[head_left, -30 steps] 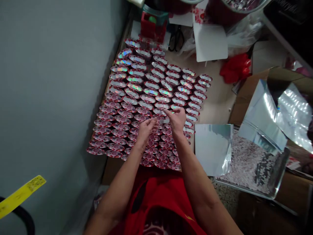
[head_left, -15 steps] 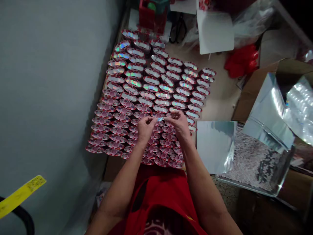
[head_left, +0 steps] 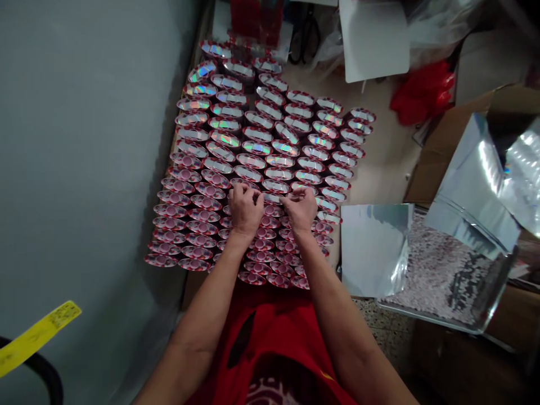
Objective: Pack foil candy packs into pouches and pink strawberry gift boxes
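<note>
Many red-and-pink oval-topped pieces (head_left: 205, 215) stand in close rows on the table. Those in the far rows carry a shiny silver strip on top, while the near ones show a round pink spot. Between my hands a shiny strip (head_left: 273, 198) lies along one oval top. My left hand (head_left: 246, 208) is closed, with bent fingers at the strip's left end. Thumb and fingers of my right hand (head_left: 300, 211) pinch at its right end. The fingertips partly hide both ends, so how firmly they hold it is unclear.
To the right, a silver sheet (head_left: 373, 250) overlaps a metal tray (head_left: 434, 323) of small pale bits. Behind are an open carton (head_left: 447, 138), a red plastic bag (head_left: 424, 93) and black-handled scissors (head_left: 310, 36). A grey wall (head_left: 84, 169) borders the left.
The strip, earlier held up between both hands' fingertips, is now down on an oval top. My left hand has turned over with its fingers curled downward. The view has shifted slightly.
</note>
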